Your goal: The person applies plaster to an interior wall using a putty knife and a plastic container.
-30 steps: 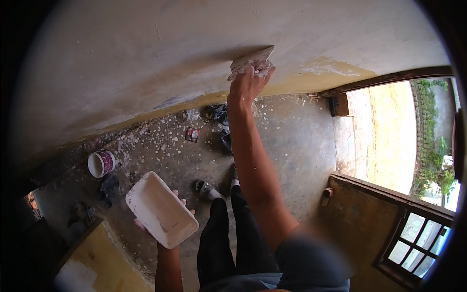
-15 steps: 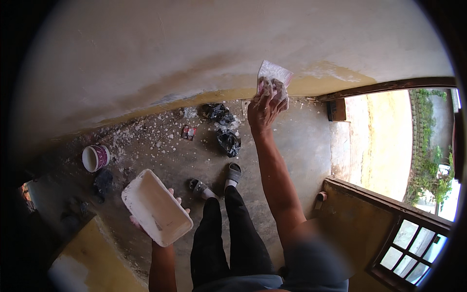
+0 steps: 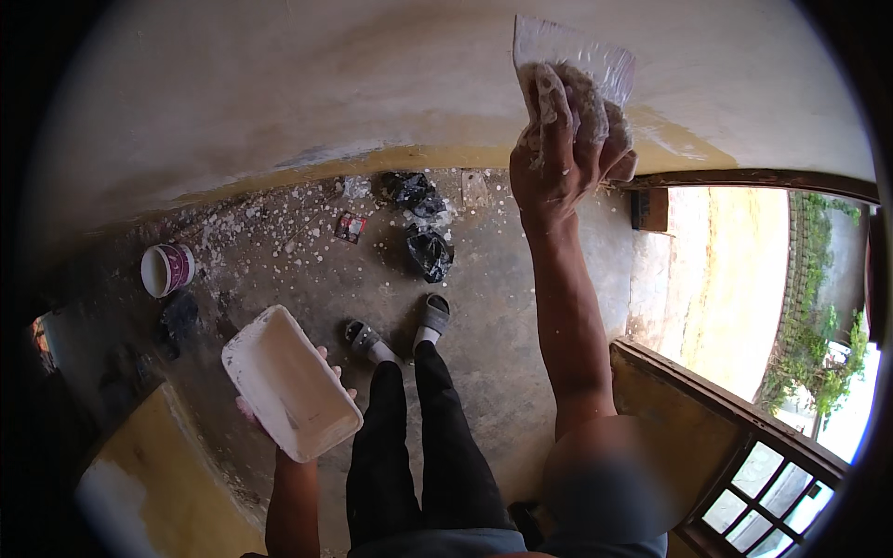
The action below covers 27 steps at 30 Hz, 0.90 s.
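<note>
My right hand (image 3: 569,139), its fingers smeared with wet plaster, grips a wide flat scraper (image 3: 581,51) with a pale, streaked blade. The blade is up against the wall (image 3: 372,74), whose surface is partly coated grey-white above a yellowish strip. Lower down on the left, my left hand (image 3: 324,353) holds a rectangular white tub (image 3: 293,381) from beneath. Only fingertips show at the tub's sides. A thin layer of pale plaster coats the inside of the tub.
White crumbs litter the floor (image 3: 502,307) along the wall. Black plastic bags (image 3: 430,253), a small red packet (image 3: 350,227) and a white-and-purple bucket (image 3: 167,271) lie or stand there. At right is a doorway with a wooden frame (image 3: 735,395); a low yellow wall (image 3: 172,474) rises at lower left.
My right hand has moved up and slightly right along the wall with the scraper. The tub in my left hand has shifted slightly left and up in view.
</note>
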Each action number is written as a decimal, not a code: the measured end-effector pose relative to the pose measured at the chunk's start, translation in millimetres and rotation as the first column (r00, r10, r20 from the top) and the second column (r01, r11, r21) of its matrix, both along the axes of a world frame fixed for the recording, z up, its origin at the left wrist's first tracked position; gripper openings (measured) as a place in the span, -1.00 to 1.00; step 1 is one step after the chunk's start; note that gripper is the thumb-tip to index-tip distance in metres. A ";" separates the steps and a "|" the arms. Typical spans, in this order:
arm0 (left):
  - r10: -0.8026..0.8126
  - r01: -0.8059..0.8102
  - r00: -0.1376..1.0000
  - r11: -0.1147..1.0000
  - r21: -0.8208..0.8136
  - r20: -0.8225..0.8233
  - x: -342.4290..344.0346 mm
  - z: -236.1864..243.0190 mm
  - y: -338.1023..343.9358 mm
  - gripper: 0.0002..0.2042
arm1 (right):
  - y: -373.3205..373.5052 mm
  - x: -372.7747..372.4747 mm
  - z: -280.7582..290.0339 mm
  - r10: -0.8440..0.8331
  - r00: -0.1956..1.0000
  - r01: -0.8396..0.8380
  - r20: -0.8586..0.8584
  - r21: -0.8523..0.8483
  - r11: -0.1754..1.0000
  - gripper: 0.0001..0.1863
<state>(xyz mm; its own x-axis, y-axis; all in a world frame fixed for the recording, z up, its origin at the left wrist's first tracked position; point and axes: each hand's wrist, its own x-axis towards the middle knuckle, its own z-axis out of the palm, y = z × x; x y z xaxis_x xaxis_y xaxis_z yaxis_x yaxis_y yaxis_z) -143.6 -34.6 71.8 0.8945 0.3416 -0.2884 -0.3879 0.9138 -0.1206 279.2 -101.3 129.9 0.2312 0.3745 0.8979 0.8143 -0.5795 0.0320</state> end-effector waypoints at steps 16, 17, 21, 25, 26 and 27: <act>0.034 -0.034 0.999 0.999 0.035 -0.015 18.1 7.8 -17.9 0.08 | -1.2 26.2 -72.7 -0.034 0.990 -0.015 -0.137 -0.337 0.941 -0.30; 0.034 -0.033 0.999 0.999 0.043 -0.019 18.2 7.0 -18.8 0.09 | -2.6 27.0 -79.7 -0.062 0.992 0.018 -0.106 -0.371 0.929 -0.34; 0.043 -0.043 0.999 0.999 0.022 -0.033 16.5 2.2 -23.6 0.09 | -14.9 34.0 -118.3 -0.078 0.972 -0.018 -0.220 -0.407 0.913 -0.31; 0.051 -0.051 0.998 0.999 0.016 -0.028 18.1 0.6 -27.1 0.10 | -36.6 43.8 -147.6 -0.061 0.974 -0.053 -0.218 -0.478 0.877 -0.28; 0.060 -0.060 0.997 0.998 0.009 -0.048 16.9 0.3 -28.6 0.10 | -42.0 43.6 -151.7 -0.046 0.974 -0.071 -0.222 -0.489 0.869 -0.30; 0.067 -0.067 0.995 0.998 0.002 -0.068 15.4 0.2 -29.1 0.10 | -49.4 40.8 -157.6 -0.105 0.936 -0.056 -0.337 -0.435 0.899 -0.34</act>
